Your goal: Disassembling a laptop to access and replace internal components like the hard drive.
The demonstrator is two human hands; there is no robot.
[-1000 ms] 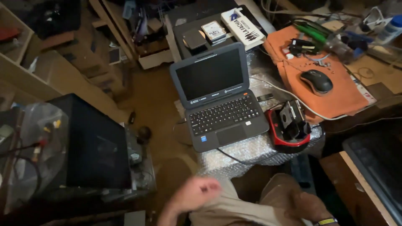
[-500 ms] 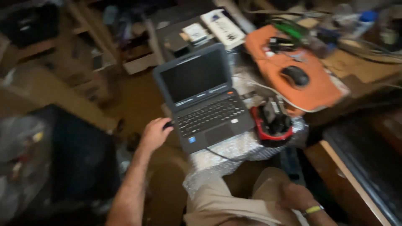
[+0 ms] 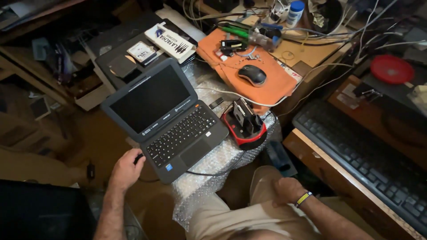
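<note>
A dark grey laptop stands open with a black screen on a sheet of bubble wrap. My left hand is at the laptop's near left edge, fingers closed around a small black plug against its side. My right hand, with a yellow band on the wrist, rests on my thigh, fingers curled and holding nothing. A thin black cable runs out from under the laptop's front.
A red and black drive dock sits right of the laptop. Behind it a black mouse lies on an orange cloth. A black keyboard is on a wooden shelf at right. A black box stands at lower left.
My left hand rose from my lap to the laptop's left edge and stays there. My right hand stayed on my thigh. The view shifted closer.
</note>
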